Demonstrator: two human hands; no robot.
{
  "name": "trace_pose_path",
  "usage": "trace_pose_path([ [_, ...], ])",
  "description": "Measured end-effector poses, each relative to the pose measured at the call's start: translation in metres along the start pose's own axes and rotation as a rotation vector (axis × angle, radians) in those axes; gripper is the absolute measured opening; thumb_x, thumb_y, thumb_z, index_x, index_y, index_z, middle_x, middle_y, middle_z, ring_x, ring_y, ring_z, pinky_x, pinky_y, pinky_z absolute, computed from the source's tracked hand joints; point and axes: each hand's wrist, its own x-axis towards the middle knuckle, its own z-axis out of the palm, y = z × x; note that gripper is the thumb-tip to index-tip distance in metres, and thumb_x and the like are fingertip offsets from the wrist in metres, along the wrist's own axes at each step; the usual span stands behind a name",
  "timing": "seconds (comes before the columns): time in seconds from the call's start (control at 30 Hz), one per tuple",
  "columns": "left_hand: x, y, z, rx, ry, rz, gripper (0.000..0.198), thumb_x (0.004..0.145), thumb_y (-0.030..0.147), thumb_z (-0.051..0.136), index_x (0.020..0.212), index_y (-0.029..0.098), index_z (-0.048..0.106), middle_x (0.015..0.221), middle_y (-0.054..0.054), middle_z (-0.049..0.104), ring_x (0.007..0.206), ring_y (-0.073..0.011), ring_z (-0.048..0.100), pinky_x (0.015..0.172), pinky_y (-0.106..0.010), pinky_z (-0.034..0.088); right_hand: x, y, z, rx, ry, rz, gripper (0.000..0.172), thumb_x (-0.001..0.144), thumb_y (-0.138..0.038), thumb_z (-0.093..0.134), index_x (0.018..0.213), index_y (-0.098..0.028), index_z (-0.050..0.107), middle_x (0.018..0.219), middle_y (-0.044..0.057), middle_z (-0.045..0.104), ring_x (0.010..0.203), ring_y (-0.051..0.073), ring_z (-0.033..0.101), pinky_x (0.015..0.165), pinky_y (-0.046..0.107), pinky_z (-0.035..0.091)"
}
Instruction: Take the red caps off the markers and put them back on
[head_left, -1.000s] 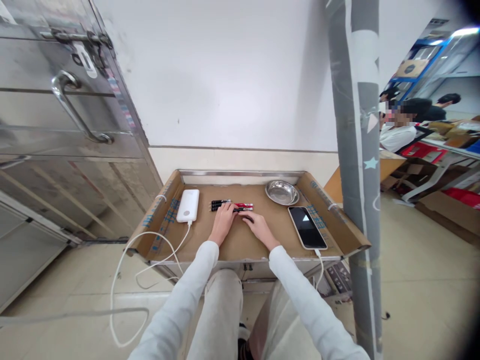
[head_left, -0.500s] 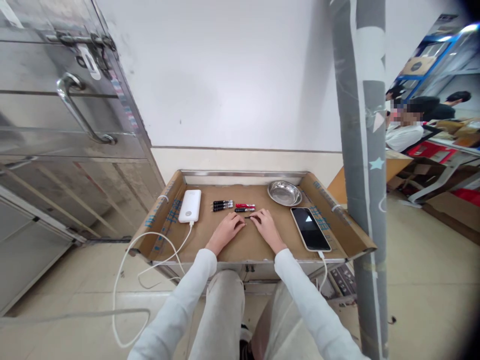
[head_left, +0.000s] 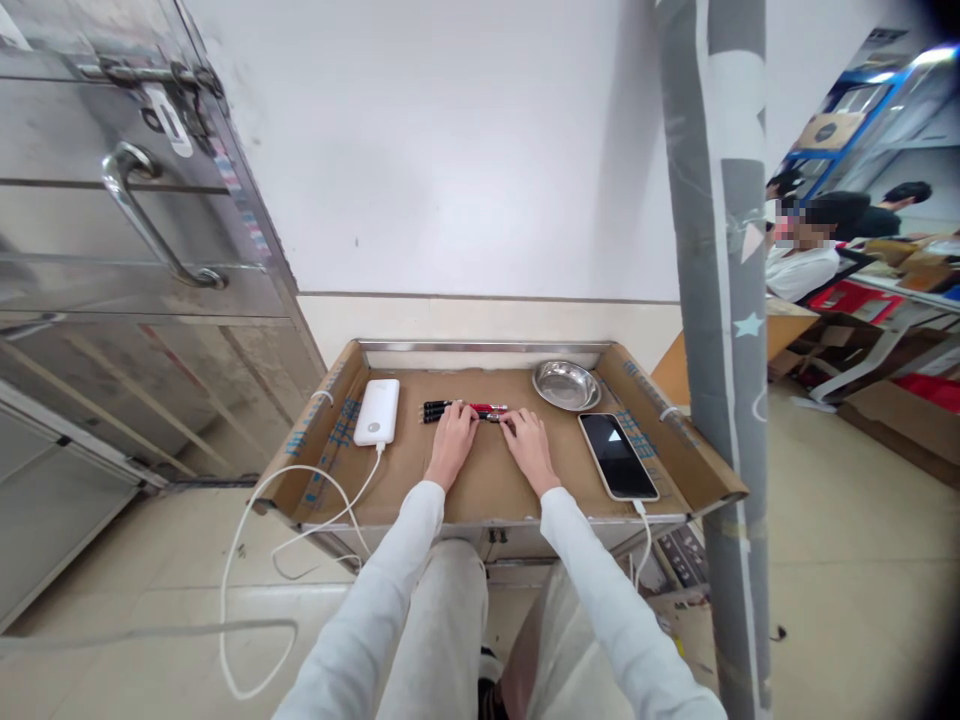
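A small row of black pens [head_left: 433, 411] with pale tips lies at the middle left of the cardboard-lined tabletop. To their right a red pen [head_left: 493, 407] lies crosswise, partly behind my fingers. My left hand [head_left: 454, 440] is closed, its fingertips at the left end of a black pen [head_left: 490, 417] in front of the red one. Pinched at that pen's right end is my right hand [head_left: 528, 445]. The fingers cover both ends, and part of the black row is hidden behind my left hand.
A white power bank [head_left: 376, 412] with a cable stands left. At the right are a round metal dish [head_left: 566, 386] and a phone [head_left: 618, 456] on a cable. A wrapped grey pole [head_left: 724, 400] rises beside the table. People sit in the far right background.
Both hands have moved away from me, up to the pens. The thin dark piece seen between the fingertips earlier no longer shows separately in front of the row.
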Motion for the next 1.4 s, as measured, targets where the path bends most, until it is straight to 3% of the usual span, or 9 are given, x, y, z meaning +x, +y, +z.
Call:
trace_pose_path([
  [0.2, -0.016, -0.017, -0.020, 0.173, 0.097, -0.220, 0.020, 0.088, 0.016, 0.043, 0.105, 0.014, 0.054, 0.105, -0.013, 0.052, 0.093, -0.0253, 0.050, 0.082, -0.039, 0.041, -0.008, -0.002, -0.005, 0.191, -0.009, 0.021, 0.022, 0.092, -0.024, 0.040, 0.098, -0.022, 0.060, 0.096, 0.006, 0.060, 0.092, 0.020, 0.054, 0.081, 0.032, 0.036],
  [0.53, -0.033, -0.045, -0.043, 0.152, -0.047, -0.174, 0.015, 0.089, 0.024, 0.047, 0.100, 0.017, 0.055, 0.097, -0.010, 0.058, 0.092, -0.0260, 0.051, 0.080, -0.038, 0.040, -0.005, -0.030, -0.002, 0.527, 0.007, 0.094, 0.023, 0.089, -0.033, 0.044, 0.100, -0.021, 0.060, 0.102, 0.008, 0.058, 0.093, 0.020, 0.054, 0.083, 0.035, 0.042],
  [0.7, -0.036, -0.029, -0.052, -0.179, -0.063, -0.076, 0.013, 0.090, 0.023, 0.045, 0.099, 0.018, 0.054, 0.097, -0.007, 0.060, 0.092, -0.0219, 0.054, 0.082, -0.036, 0.043, 0.006, -0.047, -0.003, 0.805, 0.020, 0.197, 0.032, 0.086, -0.043, 0.048, 0.106, -0.019, 0.058, 0.104, 0.009, 0.058, 0.092, 0.019, 0.055, 0.082, 0.034, 0.045],
  [0.8, -0.027, -0.009, -0.057, -0.436, -0.067, 0.012, 0.014, 0.090, 0.025, 0.048, 0.101, 0.021, 0.056, 0.102, -0.005, 0.059, 0.096, -0.0184, 0.055, 0.084, -0.033, 0.045, 0.009, -0.052, -0.005, 1.101, -0.109, 0.348, 0.034, 0.082, -0.048, 0.052, 0.097, -0.020, 0.061, 0.091, 0.005, 0.062, 0.074, 0.015, 0.057, 0.067, 0.029, 0.048],
  [0.9, -0.012, 0.012, -0.058, -0.644, -0.037, -0.089, 0.017, 0.088, 0.029, 0.051, 0.101, 0.021, 0.057, 0.100, -0.004, 0.060, 0.083, -0.0143, 0.058, 0.075, -0.028, 0.047, 0.008, -0.049, -0.008, 1.454, -0.235, 0.530, 0.029, 0.076, -0.045, 0.061, 0.086, -0.019, 0.063, 0.074, 0.001, 0.063, 0.057, 0.011, 0.054, 0.053, 0.023, 0.045],
  [1.0, 0.002, 0.027, -0.058, -0.797, -0.002, -0.211, 0.026, 0.083, 0.031, 0.058, 0.107, 0.019, 0.055, 0.096, -0.004, 0.062, 0.081, -0.0134, 0.059, 0.074, -0.026, 0.048, 0.006, -0.041, -0.013, 1.666, -0.260, 0.675, 0.020, 0.074, -0.036, 0.066, 0.081, -0.017, 0.065, 0.072, 0.002, 0.066, 0.059, 0.010, 0.057, 0.055, 0.022, 0.048],
  [1.1, 0.010, 0.031, -0.057, -0.898, 0.083, -0.278, 0.031, 0.081, 0.032, 0.060, 0.108, 0.019, 0.054, 0.094, -0.004, 0.062, 0.084, -0.0135, 0.060, 0.078, -0.027, 0.049, 0.005, -0.030, -0.019, 1.722, -0.306, 0.748, 0.016, 0.076, -0.029, 0.066, 0.086, -0.018, 0.068, 0.080, 0.004, 0.069, 0.068, 0.011, 0.063, 0.060, 0.022, 0.053],
  [1.23, 0.007, 0.016, -0.053, -0.963, 0.199, -0.375, 0.031, 0.079, 0.035, 0.062, 0.104, 0.018, 0.057, 0.096, -0.005, 0.063, 0.087, -0.0143, 0.060, 0.082, -0.029, 0.049, 0.000, -0.015, -0.024, 1.706, -0.345, 0.735, 0.018, 0.073, -0.027, 0.069, 0.088, -0.017, 0.070, 0.089, 0.004, 0.070, 0.078, 0.012, 0.064, 0.073, 0.022, 0.055],
  [1.4, -0.011, -0.009, -0.035, -0.888, 0.096, -0.473, 0.025, 0.075, 0.032, 0.065, 0.094, 0.016, 0.061, 0.092, -0.006, 0.067, 0.083, -0.0161, 0.063, 0.081, -0.032, 0.048, -0.008, -0.005, -0.023, 1.602, -0.293, 0.637, 0.027, 0.064, -0.028, 0.076, 0.087, -0.016, 0.072, 0.097, 0.005, 0.070, 0.086, 0.014, 0.065, 0.089, 0.028, 0.050],
])
